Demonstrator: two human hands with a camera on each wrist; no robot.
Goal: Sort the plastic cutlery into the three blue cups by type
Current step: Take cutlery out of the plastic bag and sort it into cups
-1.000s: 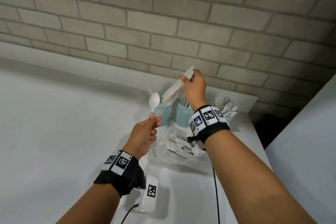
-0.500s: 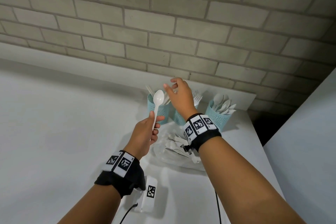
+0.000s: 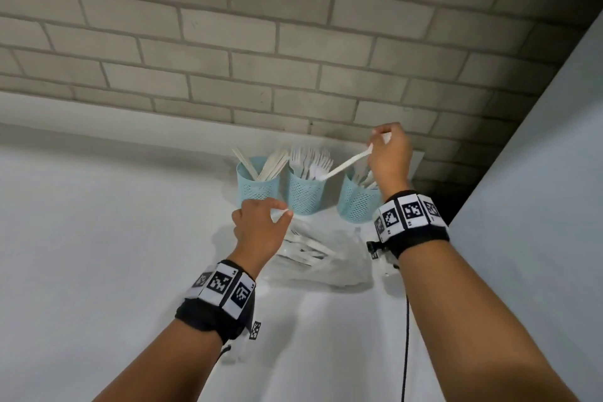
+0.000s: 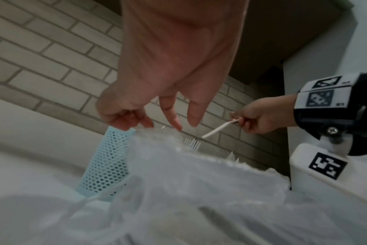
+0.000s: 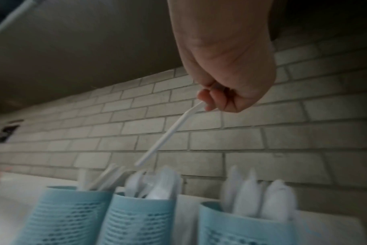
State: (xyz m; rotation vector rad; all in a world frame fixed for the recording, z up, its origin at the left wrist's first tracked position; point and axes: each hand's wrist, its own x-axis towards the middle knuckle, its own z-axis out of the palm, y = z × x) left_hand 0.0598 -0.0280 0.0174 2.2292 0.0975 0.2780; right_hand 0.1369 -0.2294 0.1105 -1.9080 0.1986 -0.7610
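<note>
Three blue mesh cups stand against the wall: the left cup (image 3: 257,186) holds knives, the middle cup (image 3: 305,197) forks, the right cup (image 3: 355,206) spoons. My right hand (image 3: 375,143) hovers above the right cup and pinches a white spoon (image 3: 346,165) by its bowl end. The handle slants down-left over the middle cup. In the right wrist view the spoon (image 5: 168,134) hangs from the fingers (image 5: 207,99) above the cups. My left hand (image 3: 284,210) is low in front of the cups, thumb and forefinger pinching the top edge of the clear plastic bag (image 3: 323,258) of loose cutlery.
A white box with a black-and-white marker (image 3: 255,330) lies near my left wrist, and a black cable (image 3: 406,336) runs along the counter by my right arm. A grey panel (image 3: 538,173) bounds the counter on the right. The brick wall is right behind the cups.
The right hand let the knives go into the left cup, took the spoon from the left hand and moved right over the spoon cup. The left hand dropped to the bag.
</note>
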